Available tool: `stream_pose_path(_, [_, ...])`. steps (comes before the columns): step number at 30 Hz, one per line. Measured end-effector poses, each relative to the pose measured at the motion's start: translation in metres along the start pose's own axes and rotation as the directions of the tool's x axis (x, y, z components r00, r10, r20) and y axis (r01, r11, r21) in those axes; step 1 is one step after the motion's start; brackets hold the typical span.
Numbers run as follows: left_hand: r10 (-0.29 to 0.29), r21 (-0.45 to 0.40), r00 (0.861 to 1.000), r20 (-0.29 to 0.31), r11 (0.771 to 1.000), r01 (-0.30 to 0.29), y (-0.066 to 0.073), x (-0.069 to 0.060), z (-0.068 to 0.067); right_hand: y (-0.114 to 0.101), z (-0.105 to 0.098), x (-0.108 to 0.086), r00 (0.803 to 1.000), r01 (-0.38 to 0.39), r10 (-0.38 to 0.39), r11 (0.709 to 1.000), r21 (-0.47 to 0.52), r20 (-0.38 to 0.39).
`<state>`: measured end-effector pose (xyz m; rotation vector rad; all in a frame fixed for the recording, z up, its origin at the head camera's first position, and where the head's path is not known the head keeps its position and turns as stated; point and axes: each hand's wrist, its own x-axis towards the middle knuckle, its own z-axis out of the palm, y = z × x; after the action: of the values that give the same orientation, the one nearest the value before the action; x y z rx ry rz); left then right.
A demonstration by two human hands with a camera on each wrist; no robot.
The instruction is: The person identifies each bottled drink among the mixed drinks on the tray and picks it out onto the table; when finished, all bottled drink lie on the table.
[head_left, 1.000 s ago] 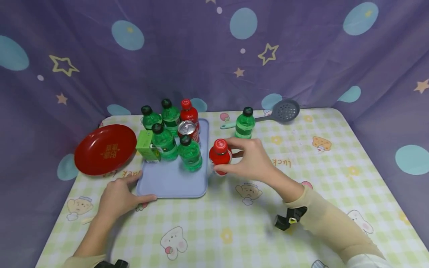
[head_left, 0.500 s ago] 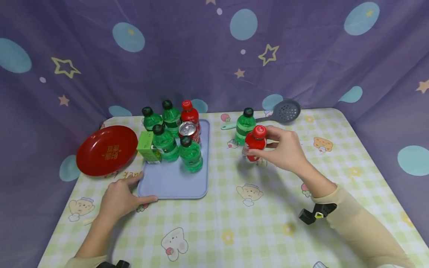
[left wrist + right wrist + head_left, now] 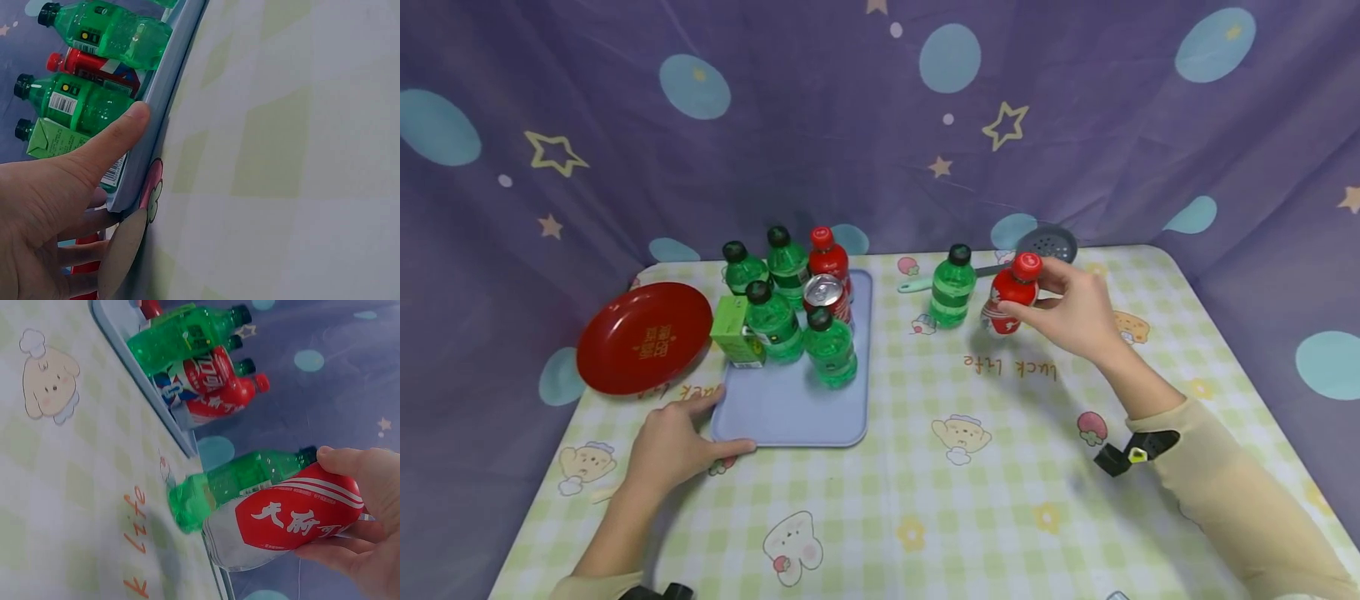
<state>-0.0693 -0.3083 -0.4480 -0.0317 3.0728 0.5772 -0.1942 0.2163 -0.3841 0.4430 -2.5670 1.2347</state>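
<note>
My right hand (image 3: 1078, 312) holds a red-capped soda bottle (image 3: 1015, 292) around its upper part, at the back right of the table. In the right wrist view the bottle's red label (image 3: 294, 515) faces the camera; whether its base touches the table I cannot tell. Close by on its left stands a green soda bottle (image 3: 951, 292) with a black cap. My left hand (image 3: 670, 446) grips the front left corner of a light blue tray (image 3: 790, 421), thumb on the front rim (image 3: 147, 134). On that tray stand several green bottles (image 3: 831, 354), a red bottle (image 3: 829, 260), a soda can (image 3: 826, 292) and a green drink carton (image 3: 735, 333).
A red oval plate (image 3: 643, 337) lies left of the tray, close to the carton. Behind the held bottle is a grey skimmer (image 3: 1052, 242) with a mint handle end (image 3: 915, 285). A purple curtain (image 3: 820, 150) hangs along the table's back edge. A checked cloth (image 3: 880, 517) covers the table.
The right hand has carried the red bottle from beside the tray's right edge, right and back, past the green bottle. The left hand stays at the tray corner.
</note>
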Motion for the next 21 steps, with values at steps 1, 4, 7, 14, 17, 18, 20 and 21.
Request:
stream_pose_path(1, [-0.003,0.001,1.0,0.003,1.0,0.003,0.0,0.0,0.0,0.003,0.0,0.002,1.0,-0.003,0.003,1.0,-0.004,-0.002])
stream_pose_path(4, [-0.005,0.002,1.0,0.008,1.0,0.005,0.0,0.0,0.0,0.01,0.0,0.007,1.0,-0.01,0.01,1.0,-0.022,-0.007])
stream_pose_path(7, [-0.002,0.003,1.0,0.003,1.0,0.002,-0.001,0.0,0.001,0.017,0.001,0.011,0.999,-0.038,0.038,0.999,-0.016,0.001])
stream_pose_path(14, [-0.005,-0.003,1.0,-0.007,1.0,0.005,0.0,0.0,0.002,0.03,0.005,0.019,0.995,-0.101,0.101,0.995,-0.001,0.008])
stream_pose_path(17, [-0.007,0.001,1.0,-0.009,1.0,0.007,0.0,0.0,0.002,0.033,0.007,0.021,0.996,-0.09,0.09,0.996,-0.004,0.004])
stream_pose_path(18, [-0.007,0.002,1.0,-0.01,1.0,0.008,0.001,0.0,0.001,0.034,0.007,0.022,0.996,-0.087,0.087,0.996,-0.005,0.003])
stream_pose_path(20, [-0.006,0.003,1.0,-0.012,1.0,0.006,0.001,-0.001,0.001,0.035,0.009,0.023,0.996,-0.084,0.084,0.996,-0.016,0.001])
stream_pose_path(21, [-0.006,0.003,1.0,-0.013,1.0,0.006,0.0,-0.001,0.0,0.035,0.009,0.023,0.996,-0.09,0.09,0.996,-0.018,0.003])
